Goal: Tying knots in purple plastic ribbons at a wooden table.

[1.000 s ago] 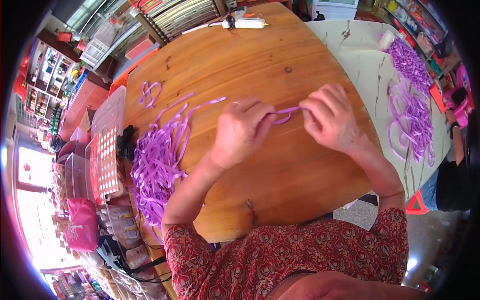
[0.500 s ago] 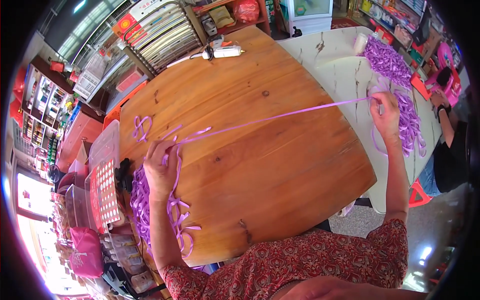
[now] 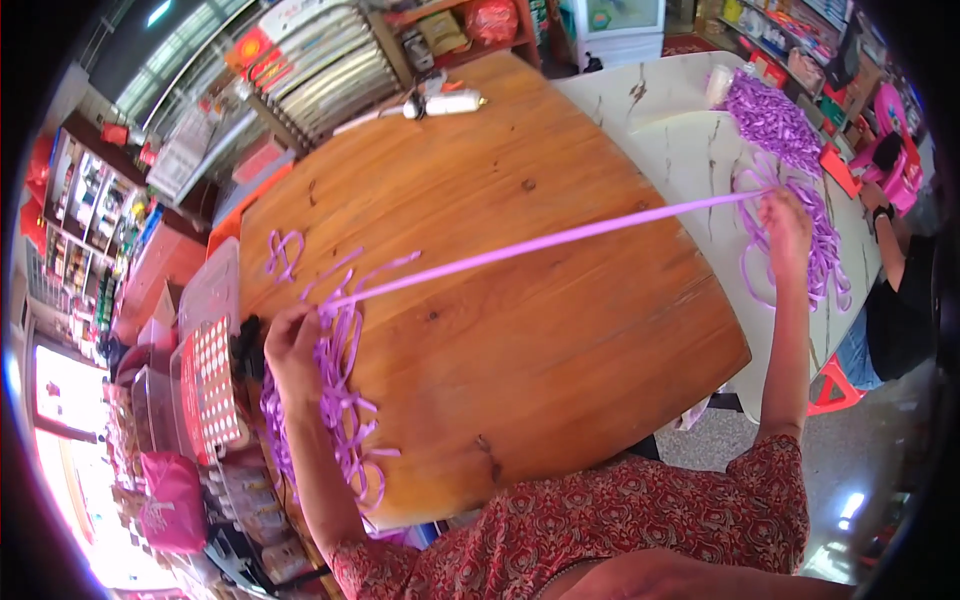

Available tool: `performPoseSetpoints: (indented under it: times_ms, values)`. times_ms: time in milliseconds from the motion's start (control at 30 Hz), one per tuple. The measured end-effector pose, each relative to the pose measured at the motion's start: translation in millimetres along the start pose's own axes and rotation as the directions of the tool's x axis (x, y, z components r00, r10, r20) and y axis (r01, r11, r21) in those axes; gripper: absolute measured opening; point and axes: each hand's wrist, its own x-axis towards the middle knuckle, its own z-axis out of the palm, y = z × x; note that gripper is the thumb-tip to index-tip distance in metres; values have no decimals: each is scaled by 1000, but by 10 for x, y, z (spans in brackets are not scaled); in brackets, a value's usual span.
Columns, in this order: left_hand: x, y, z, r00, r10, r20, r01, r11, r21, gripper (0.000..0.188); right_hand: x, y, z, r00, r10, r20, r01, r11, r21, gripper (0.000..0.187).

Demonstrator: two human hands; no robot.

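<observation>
A purple ribbon runs taut across the wooden table, stretched between my two hands. Its left end is pinched in my left hand, which is over a loose heap of purple ribbons at the table's left edge. Closed on the ribbon's other end is my right hand, above the white marbled table. Beside and partly behind that hand lies a tangle of purple ribbons. Some single ribbon pieces, one of them a looped ribbon, lie near my left hand. My fingertips are partly hidden.
The wooden table adjoins the white marbled table. A pile of shorter purple strips lies beyond my right hand. A white cylindrical device rests at the far edge. At the right, a co-worker's arm reaches in near an orange-red box.
My left hand has moved left and slightly nearer me. My right hand has shifted a little to the right. The ribbon between them now shows its broad face.
</observation>
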Motion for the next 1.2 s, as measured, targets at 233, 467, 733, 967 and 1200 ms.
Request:
performPoseSetpoints:
  times_ms: [233, 467, 733, 967, 1200]
  values:
    - [31, -168, 349, 993, -65, 94, 105, 839, -533, 11, 232, -51, -141, 958, 177, 224, -284, 525, 802, 23]
    - [56, -290, 544, 976, -133, 174, 217, 470, -856, 15, 496, -149, 43, 951, 126, 283, -302, 185, 935, 19]
    - [217, -174, 537, 996, -72, 47, 61, 204, -977, 19, 323, -228, 503, 915, 53, 401, -402, 217, 890, 10]
    - [-181, 221, 1098, 982, 31, 186, 114, 683, -721, 20, -257, -276, 1350, 880, 84, 467, -328, 818, 472, 41]
    - [-395, 363, 1447, 928, 147, 342, 112, 766, -633, 23, -1051, -814, 2096, 748, -91, 658, -26, 986, 166, 27]
